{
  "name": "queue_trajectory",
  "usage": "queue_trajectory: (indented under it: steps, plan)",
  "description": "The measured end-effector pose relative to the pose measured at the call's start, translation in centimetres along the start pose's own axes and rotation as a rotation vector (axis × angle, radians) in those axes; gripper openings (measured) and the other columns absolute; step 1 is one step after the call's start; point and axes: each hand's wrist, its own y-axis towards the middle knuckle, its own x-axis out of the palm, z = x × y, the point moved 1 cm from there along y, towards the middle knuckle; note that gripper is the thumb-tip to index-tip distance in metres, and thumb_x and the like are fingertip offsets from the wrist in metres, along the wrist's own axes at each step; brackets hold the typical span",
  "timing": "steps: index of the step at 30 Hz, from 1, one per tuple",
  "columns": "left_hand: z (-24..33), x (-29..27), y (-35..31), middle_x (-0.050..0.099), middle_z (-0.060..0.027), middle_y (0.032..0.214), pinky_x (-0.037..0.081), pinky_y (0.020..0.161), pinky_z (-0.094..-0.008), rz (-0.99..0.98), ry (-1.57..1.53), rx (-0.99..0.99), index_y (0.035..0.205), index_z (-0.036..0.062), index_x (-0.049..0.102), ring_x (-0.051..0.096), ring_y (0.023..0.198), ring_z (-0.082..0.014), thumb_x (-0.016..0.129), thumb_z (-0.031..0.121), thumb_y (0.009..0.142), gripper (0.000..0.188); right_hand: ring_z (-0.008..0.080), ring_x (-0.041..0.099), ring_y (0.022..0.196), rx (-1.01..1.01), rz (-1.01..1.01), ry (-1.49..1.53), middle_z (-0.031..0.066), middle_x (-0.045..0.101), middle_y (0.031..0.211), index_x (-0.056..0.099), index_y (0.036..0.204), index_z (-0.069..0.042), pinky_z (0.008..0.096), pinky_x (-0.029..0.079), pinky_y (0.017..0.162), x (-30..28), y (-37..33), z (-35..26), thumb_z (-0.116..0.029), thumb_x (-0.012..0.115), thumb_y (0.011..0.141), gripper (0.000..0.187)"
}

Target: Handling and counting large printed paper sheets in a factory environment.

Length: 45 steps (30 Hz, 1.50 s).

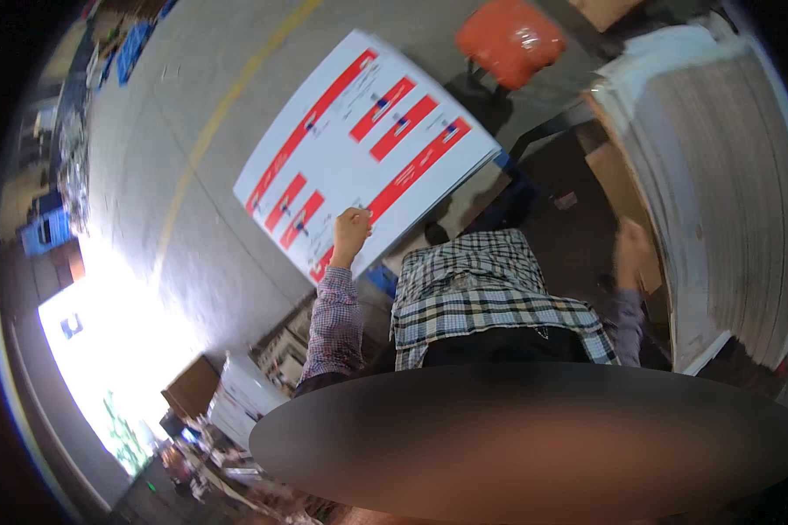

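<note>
Left hand (352, 229) pinching the near edge of a big printed sheet (363, 149), held out over the concrete floor (193, 219).

Your left grip is closed on the sheet's lower edge; keep it firm and level so the wide sheet doesn't sag or buckle. The sheet is white with red bars and lies tilted, well up off the floor. Your right hand (632, 249) is blurred beside the tall stack of sheets (718, 175); whether it holds anything, I can't tell.

One head fisheye, looking steeply down my front at the concrete floor (149, 131); close, rim bends edges.
</note>
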Motion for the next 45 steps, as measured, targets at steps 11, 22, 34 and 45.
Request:
queue_trajectory:
  steps: [11,22,34,45]
  plan:
    - [-23.0,-2.6,-12.4,0.057,-0.0065,0.057,0.045,0.049,-0.0308,0.229,-0.017,-0.232,0.082,-0.0011,0.062,0.056,0.049,-0.0148,0.057,0.019,0.087,0.021,0.0359,0.056,0.099,-0.441,-0.575,-0.409,0.0209,0.057,0.104,0.059,0.099,0.003,0.0443,0.047,0.083,34.6,4.1,-11.4,-0.022,0.053,0.093,0.026]
    - [-25.6,4.6,-18.0,0.063,-0.0104,0.069,0.047,0.055,-0.0327,0.246,-0.182,-0.605,0.094,-0.0018,0.063,0.061,0.061,-0.0161,0.058,0.021,0.09,0.023,0.0376,0.061,0.091,-0.445,-0.72,-0.717,0.0225,0.062,0.097,0.062,0.093,0.003,0.0492,0.046,0.081,34.7,4.6,-15.9,-0.042,0.049,0.091,0.047]
    - [-14.3,5.9,-7.7,0.054,-0.0163,0.101,0.042,0.081,-0.0376,0.428,0.633,-0.044,0.117,0.0023,0.051,0.053,0.097,-0.031,0.071,0.016,0.072,0.051,0.0092,0.058,0.073,0.242,-1.232,0.19,0.0048,0.063,0.086,0.061,0.104,0.002,0.0228,0.046,0.061,28.8,8.0,-22.5,-0.029,0.062,0.09,0.034]
    - [-11.8,3.0,-0.9,0.057,-0.0173,0.088,0.05,0.06,-0.0372,0.13,1.327,0.275,0.104,-0.0121,0.056,0.058,0.08,-0.0296,0.057,0.009,0.075,0.036,0.0363,0.058,0.095,-0.936,-0.756,-0.719,0.0171,0.06,0.106,0.059,0.11,-0.003,0.0449,0.045,0.082,25.9,6.8,-26.8,-0.023,0.069,0.079,0.039]
